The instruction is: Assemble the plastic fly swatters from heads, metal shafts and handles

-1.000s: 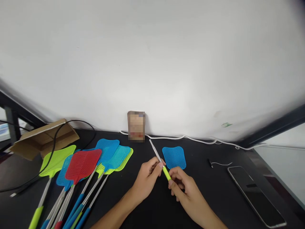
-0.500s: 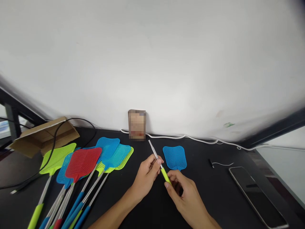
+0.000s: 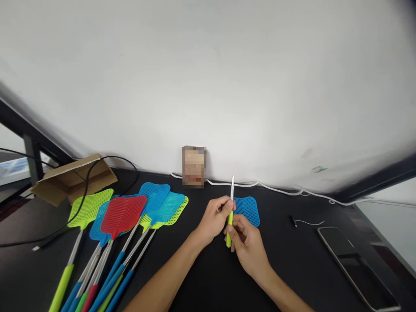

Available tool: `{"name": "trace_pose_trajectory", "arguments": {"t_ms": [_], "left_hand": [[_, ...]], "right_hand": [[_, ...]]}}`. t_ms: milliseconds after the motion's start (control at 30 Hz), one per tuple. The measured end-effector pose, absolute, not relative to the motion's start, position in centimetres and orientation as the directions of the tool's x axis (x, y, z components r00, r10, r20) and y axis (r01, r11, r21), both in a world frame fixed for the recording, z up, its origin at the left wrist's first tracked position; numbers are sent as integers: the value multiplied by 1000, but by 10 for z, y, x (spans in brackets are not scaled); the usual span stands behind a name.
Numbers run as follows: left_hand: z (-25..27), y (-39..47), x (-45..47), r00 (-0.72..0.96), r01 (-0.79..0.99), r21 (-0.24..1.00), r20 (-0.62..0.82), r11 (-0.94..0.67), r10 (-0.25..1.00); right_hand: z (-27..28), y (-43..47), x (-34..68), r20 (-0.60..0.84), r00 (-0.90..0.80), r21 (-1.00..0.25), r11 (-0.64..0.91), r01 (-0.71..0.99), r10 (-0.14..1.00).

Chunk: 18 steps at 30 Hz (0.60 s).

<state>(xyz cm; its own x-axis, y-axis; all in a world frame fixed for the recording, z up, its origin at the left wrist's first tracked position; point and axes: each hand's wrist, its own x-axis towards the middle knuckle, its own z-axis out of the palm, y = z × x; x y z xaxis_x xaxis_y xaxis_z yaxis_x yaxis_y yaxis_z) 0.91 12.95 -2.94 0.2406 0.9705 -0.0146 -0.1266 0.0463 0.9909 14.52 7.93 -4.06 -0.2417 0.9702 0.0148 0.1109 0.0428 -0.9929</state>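
Between both hands stands a short telescopic fly swatter handle point(image 3: 230, 223), with a yellow-green grip and a silver metal rod pointing up and away. My left hand point(image 3: 214, 219) pinches it where the rod meets the grip. Lower down, my right hand point(image 3: 247, 242) has its fingers closed round the green grip. Behind the hands a loose blue fly swatter head point(image 3: 247, 210) lies on the black table, partly hidden by them. To the left lies a pile of whole fly swatters, among them a red fly swatter point(image 3: 122, 214) on top and a yellow-green fly swatter point(image 3: 89, 208).
An opened cardboard box point(image 3: 76, 175) with a black cable point(image 3: 87, 184) across it sits at the back left. A blurred-out small box point(image 3: 194, 167) leans on the wall by a white cable point(image 3: 269, 186). A phone point(image 3: 357, 268) lies at the right.
The handle has turned from leaning left to nearly upright and now overlaps the blue head. Both hands still hold it, the left one further up the view. The camera view has shifted slightly.
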Motion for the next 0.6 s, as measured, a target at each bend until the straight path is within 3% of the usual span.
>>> {"name": "trace_pose_trajectory", "arguments": {"t_ms": [167, 333, 467, 600], "left_hand": [[-26, 123, 6, 356, -266, 956, -18, 120, 934], [-29, 111, 10, 396, -260, 965, 90, 17, 914], [-34, 111, 19, 339, -427, 886, -29, 181, 940], [-33, 115, 19, 230, -579, 779, -128, 241, 965]], "right_hand": [[-39, 76, 149, 49, -267, -994, 72, 77, 962], [-39, 83, 160, -59, -147, -998, -63, -20, 987], [-35, 83, 163, -95, -173, -993, -106, -56, 980], [-37, 74, 161, -45, -224, -993, -20, 114, 974]]}}
